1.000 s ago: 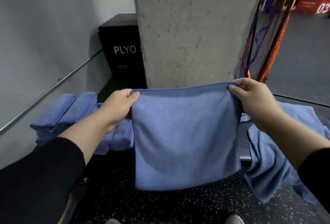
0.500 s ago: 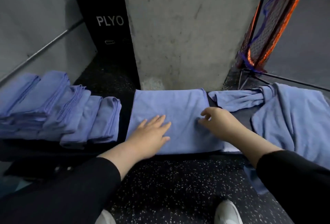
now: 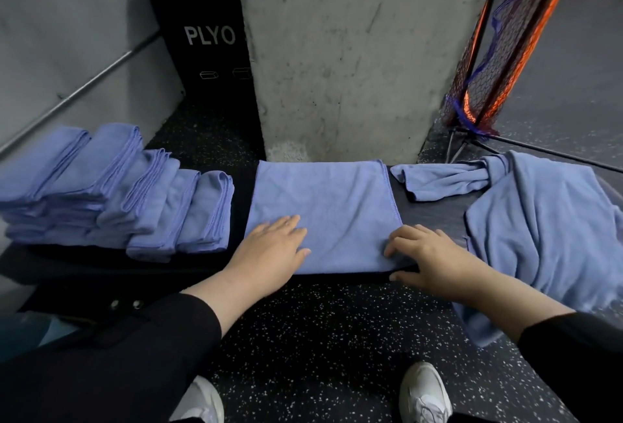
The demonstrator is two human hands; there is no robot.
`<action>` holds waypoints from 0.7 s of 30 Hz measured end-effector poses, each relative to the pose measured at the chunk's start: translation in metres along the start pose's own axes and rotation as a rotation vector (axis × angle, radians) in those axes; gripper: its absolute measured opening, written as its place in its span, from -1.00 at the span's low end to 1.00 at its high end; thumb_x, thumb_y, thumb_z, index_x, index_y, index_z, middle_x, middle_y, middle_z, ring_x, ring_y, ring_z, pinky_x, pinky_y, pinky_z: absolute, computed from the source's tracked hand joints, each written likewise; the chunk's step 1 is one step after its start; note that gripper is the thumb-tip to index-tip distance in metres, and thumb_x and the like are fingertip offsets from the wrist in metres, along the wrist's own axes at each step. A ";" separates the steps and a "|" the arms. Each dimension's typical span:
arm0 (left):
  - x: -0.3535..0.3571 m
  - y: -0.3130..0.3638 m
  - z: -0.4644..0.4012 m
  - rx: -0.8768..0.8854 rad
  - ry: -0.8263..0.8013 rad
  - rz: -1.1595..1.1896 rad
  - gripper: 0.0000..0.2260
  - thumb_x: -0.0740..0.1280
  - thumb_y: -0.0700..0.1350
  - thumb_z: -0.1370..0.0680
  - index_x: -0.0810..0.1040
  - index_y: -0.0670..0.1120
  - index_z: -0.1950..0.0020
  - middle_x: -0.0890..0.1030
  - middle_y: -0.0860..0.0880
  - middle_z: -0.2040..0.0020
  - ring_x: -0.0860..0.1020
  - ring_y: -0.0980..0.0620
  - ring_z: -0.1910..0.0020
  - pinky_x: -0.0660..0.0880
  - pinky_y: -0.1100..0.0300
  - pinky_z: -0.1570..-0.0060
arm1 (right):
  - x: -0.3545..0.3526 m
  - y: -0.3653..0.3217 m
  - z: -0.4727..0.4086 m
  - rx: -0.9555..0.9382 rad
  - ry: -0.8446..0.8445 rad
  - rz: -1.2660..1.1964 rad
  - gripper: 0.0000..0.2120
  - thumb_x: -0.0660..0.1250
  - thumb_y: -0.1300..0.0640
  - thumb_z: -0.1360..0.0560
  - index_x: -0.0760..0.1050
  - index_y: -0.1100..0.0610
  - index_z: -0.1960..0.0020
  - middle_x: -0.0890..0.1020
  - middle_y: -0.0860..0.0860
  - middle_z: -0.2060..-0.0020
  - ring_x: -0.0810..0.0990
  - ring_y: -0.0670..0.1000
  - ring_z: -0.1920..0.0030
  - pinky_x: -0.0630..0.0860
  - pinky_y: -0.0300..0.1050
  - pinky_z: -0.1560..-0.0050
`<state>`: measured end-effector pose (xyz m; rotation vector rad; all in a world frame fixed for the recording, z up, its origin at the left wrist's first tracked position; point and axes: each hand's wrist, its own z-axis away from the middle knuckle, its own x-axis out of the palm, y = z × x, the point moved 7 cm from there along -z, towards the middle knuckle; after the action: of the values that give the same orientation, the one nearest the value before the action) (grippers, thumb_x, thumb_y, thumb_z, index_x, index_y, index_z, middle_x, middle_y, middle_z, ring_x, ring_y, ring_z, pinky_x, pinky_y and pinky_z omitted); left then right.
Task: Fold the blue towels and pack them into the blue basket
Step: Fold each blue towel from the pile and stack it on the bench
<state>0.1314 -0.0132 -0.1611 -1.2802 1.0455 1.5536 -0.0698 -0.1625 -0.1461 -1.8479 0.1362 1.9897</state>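
A half-folded blue towel lies flat on a dark bench in front of me. My left hand presses flat on the towel's near left corner with straight fingers. At the near right corner my right hand pinches the towel, fingers curled on top and thumb under the front edge. Several folded blue towels are stacked in a row on the bench's left end. A heap of unfolded blue towels covers the right end and hangs over its front. No blue basket is in view.
A concrete pillar rises right behind the bench. A black plyo box stands behind on the left, below a wall rail. An orange and black net frame leans at the right. My white shoes stand on speckled floor.
A second ago both hands held the towel up by its top corners. It now lies flat on the bench; my left hand smooths it and my right hand slid to the near right corner.
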 end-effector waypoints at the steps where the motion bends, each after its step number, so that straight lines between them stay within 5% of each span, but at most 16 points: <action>1: -0.003 0.001 0.003 0.018 0.040 0.004 -0.53 0.04 0.16 -0.69 0.39 -0.04 -0.49 0.23 -0.04 -0.61 0.16 0.00 -0.59 0.11 0.04 -0.52 | -0.001 0.000 0.000 -0.007 0.026 0.001 -0.73 0.44 -0.12 -0.45 0.51 -0.13 -0.11 0.48 -0.25 -0.12 0.45 -0.11 -0.11 0.38 -0.03 -0.04; 4: -0.009 0.008 0.013 0.082 0.130 0.005 -0.38 -0.07 0.32 -0.56 0.57 -0.02 -0.26 0.49 -0.01 -0.37 0.42 -0.03 -0.40 0.33 0.01 -0.34 | -0.003 -0.002 -0.005 0.010 0.094 0.015 -0.88 0.30 -0.05 -0.48 0.53 -0.08 0.01 0.53 -0.21 0.00 0.50 -0.05 0.01 0.44 0.00 0.01; 9: -0.007 0.021 0.012 0.086 0.074 -0.043 -0.39 0.04 0.42 -0.54 0.43 0.07 -0.41 0.39 0.07 -0.40 0.33 0.03 -0.43 0.30 0.01 -0.35 | -0.014 0.008 -0.020 0.154 0.157 -0.219 -0.95 0.28 0.04 -0.53 0.47 0.00 0.09 0.57 -0.12 0.21 0.54 0.01 0.14 0.48 -0.03 0.08; 16: -0.017 -0.004 0.006 0.043 0.146 0.056 -0.81 0.28 -0.17 -0.55 0.56 -0.05 -0.14 0.54 0.04 -0.09 0.50 -0.05 -0.14 0.46 0.03 -0.09 | -0.024 0.021 -0.023 0.242 0.164 -0.296 -0.96 0.30 0.07 -0.57 0.47 -0.01 0.06 0.60 -0.10 0.28 0.55 -0.02 0.23 0.45 -0.08 0.13; 21: -0.033 -0.041 0.020 -0.137 0.139 0.177 -0.95 0.27 -0.16 -0.59 0.52 -0.03 0.01 0.54 0.01 0.17 0.53 -0.10 0.15 0.48 0.01 0.17 | -0.028 0.023 -0.015 0.253 0.079 -0.283 -0.90 0.30 0.07 -0.55 0.44 -0.07 0.14 0.60 -0.14 0.28 0.55 -0.13 0.23 0.38 -0.22 0.21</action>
<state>0.1686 0.0146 -0.1294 -1.4382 1.1835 1.7142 -0.0633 -0.1955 -0.1258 -1.6806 0.1341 1.6298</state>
